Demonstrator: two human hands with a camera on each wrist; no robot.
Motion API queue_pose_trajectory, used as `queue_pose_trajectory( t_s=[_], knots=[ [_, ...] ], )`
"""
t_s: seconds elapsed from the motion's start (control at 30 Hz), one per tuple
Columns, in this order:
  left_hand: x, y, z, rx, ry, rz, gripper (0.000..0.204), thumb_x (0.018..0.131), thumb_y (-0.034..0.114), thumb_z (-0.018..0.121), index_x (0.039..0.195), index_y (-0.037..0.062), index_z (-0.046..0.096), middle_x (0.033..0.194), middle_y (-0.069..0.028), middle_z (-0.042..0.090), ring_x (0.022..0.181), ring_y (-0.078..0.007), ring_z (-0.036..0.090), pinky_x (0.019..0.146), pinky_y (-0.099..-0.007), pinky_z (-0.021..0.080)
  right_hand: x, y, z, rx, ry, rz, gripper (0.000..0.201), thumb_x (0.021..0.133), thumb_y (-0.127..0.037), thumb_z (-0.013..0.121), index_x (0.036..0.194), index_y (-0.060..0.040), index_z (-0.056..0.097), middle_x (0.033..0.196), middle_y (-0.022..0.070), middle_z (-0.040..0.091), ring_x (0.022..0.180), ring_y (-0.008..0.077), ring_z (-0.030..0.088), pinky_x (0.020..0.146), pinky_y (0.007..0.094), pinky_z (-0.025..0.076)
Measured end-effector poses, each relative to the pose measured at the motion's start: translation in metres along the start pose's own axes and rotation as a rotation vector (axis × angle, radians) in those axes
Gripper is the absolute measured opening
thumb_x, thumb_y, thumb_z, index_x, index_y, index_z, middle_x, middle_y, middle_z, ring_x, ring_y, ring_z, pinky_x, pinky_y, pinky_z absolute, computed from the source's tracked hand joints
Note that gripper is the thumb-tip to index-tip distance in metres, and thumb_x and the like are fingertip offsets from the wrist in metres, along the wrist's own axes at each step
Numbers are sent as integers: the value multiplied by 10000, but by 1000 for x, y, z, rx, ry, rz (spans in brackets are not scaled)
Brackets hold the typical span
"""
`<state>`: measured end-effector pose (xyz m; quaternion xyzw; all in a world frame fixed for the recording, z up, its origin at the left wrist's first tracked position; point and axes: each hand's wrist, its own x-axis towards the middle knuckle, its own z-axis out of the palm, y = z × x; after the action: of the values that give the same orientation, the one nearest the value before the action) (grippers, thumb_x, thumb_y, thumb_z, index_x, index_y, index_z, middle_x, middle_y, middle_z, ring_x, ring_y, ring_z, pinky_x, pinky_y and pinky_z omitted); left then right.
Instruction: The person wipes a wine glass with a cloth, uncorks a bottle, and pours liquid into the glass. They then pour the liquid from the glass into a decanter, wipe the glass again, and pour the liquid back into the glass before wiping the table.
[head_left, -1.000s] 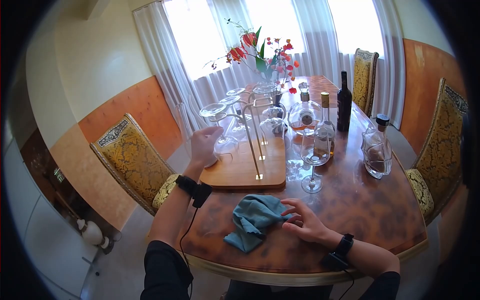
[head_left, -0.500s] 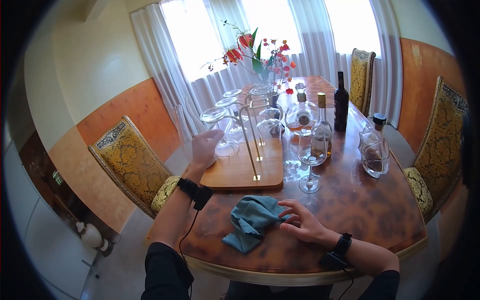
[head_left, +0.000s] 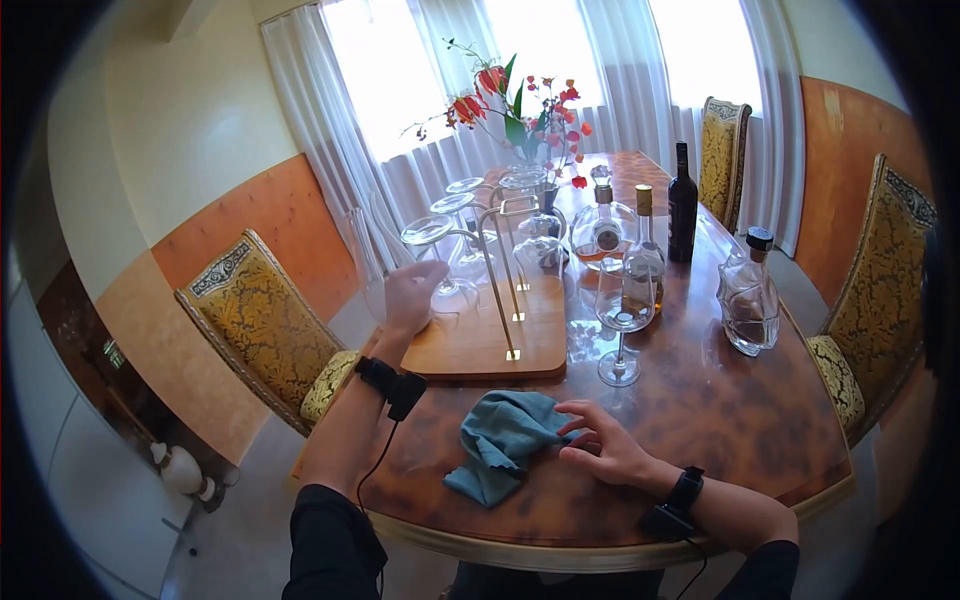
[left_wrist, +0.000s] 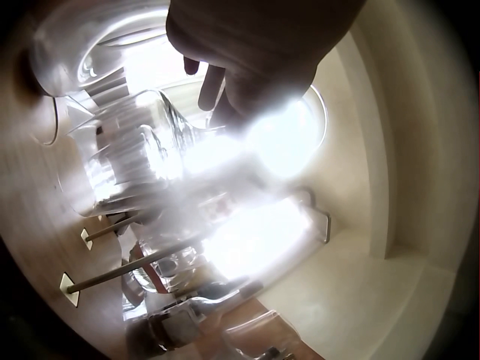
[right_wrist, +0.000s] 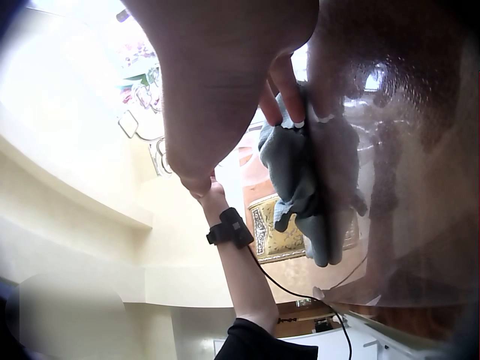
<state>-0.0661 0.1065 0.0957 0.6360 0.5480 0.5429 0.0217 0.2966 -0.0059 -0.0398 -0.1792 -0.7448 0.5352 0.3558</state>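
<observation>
An upside-down wine glass (head_left: pixel 428 231) hangs by its foot from the brass rack (head_left: pixel 490 240) on a wooden base. My left hand (head_left: pixel 408 298) pinches its stem just under the foot; in the left wrist view, the fingers (left_wrist: pixel 212 88) come in from above, with glare washing out part of the glass. More upturned glasses hang behind it. A crumpled teal cloth (head_left: pixel 505 440) lies on the table in front of the rack. My right hand (head_left: pixel 612 450) rests beside it with loosely bent fingers, the fingertips right at the cloth's edge, as the right wrist view also shows.
An upright wine glass (head_left: pixel 620 320) stands right of the rack. Behind and beside it are a round decanter (head_left: pixel 603 235), a dark bottle (head_left: pixel 683 210) and a faceted bottle (head_left: pixel 752 305). A tall clear vessel (head_left: pixel 362 245) stands left of my left hand; flowers rise at the back.
The head view has shifted slightly. My left hand has stayed at the hanging glass, turning a little at the stem; my right hand and the cloth have kept their places.
</observation>
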Motion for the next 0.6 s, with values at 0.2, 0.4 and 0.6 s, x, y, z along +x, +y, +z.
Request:
queue_pose_trajectory(
  t_s=[0.2,0.4,0.6],
  knots=[
    [-2,5,-1,5,-6,-2,348,880,285,731,1062,-9,768,981,-164,774,878,-213,741,815,-307,545,0,-1,0,-10,1,3,624,924,-152,730,1459,-62,422,1391,97,437,1200,197,572,958,318,541],
    [-4,7,-3,-5,-18,-15,349,880,286,728,1059,-12,768,983,-163,774,879,-210,741,819,-305,543,0,-1,0,-9,1,10,633,924,-151,731,1464,-62,413,1377,104,447,1199,195,570,957,319,542],
    [-3,2,-2,-20,-26,-2,344,879,278,737,1054,-16,765,954,-153,774,861,-205,733,817,-312,542,0,3,2,43,41,-6,635,902,-254,765,1418,-38,464,1373,133,455,1146,223,599,904,330,557]
  ],
)
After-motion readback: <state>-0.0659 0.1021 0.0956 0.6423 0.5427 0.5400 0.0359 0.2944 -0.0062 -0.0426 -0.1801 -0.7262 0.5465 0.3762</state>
